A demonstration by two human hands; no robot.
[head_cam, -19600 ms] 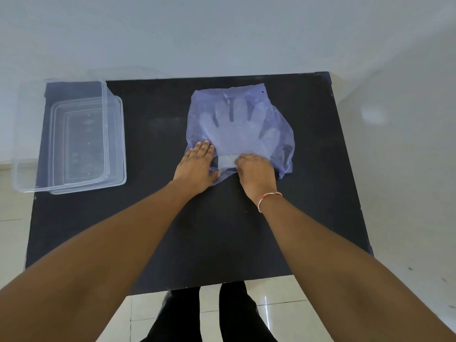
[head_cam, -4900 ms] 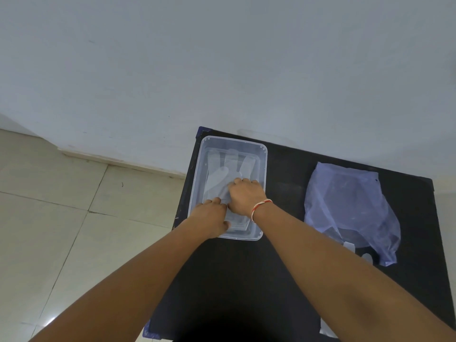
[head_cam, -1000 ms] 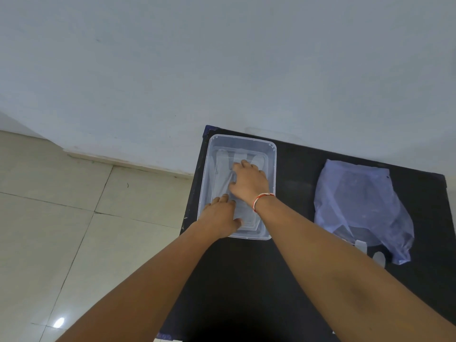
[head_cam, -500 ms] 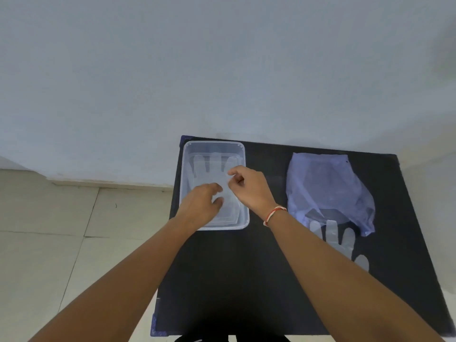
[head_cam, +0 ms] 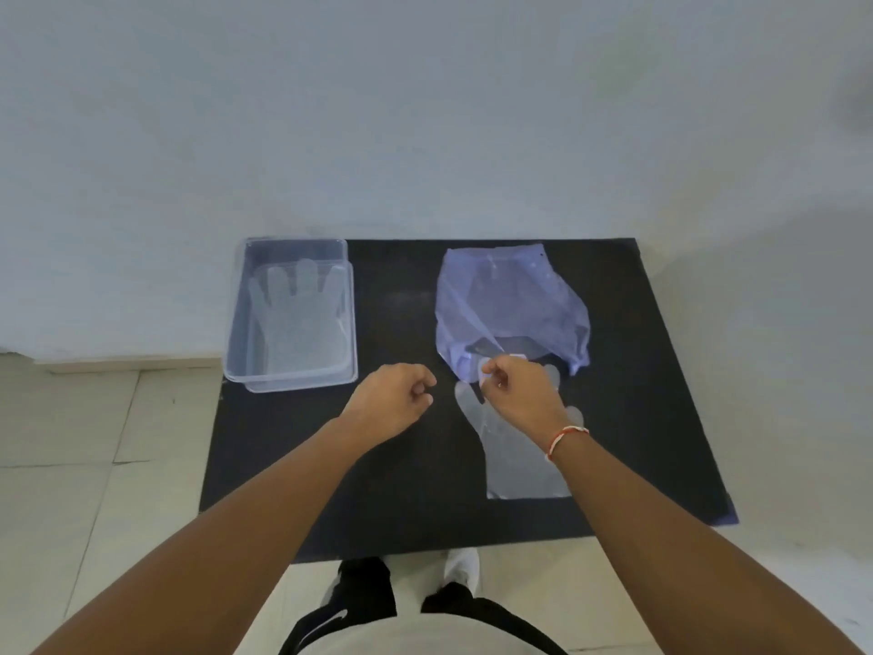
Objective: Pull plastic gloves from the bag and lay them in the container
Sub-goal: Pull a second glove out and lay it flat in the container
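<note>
A clear plastic container (head_cam: 238, 323) stands at the table's left edge with a see-through glove (head_cam: 297, 319) lying flat inside, fingers pointing away from me. The bluish plastic bag (head_cam: 510, 300) lies at the middle right, its mouth facing me. A second glove (head_cam: 517, 470) lies on the table in front of the bag, fingers toward the mouth. My right hand (head_cam: 517, 394) hovers over that glove's fingers, thumb and forefinger pinched on a pale bit of its plastic. Left of it, my left hand (head_cam: 392, 401) is loosely curled and holds nothing.
The black table (head_cam: 415, 503) ends at a white wall behind and a tiled floor (head_cam: 94, 465) on the left. My legs and one shoe (head_cam: 460, 567) show below the near edge.
Both hands left the container and moved right. The right hand now pinches at the loose glove by the bag mouth. The view swung back over the table.
</note>
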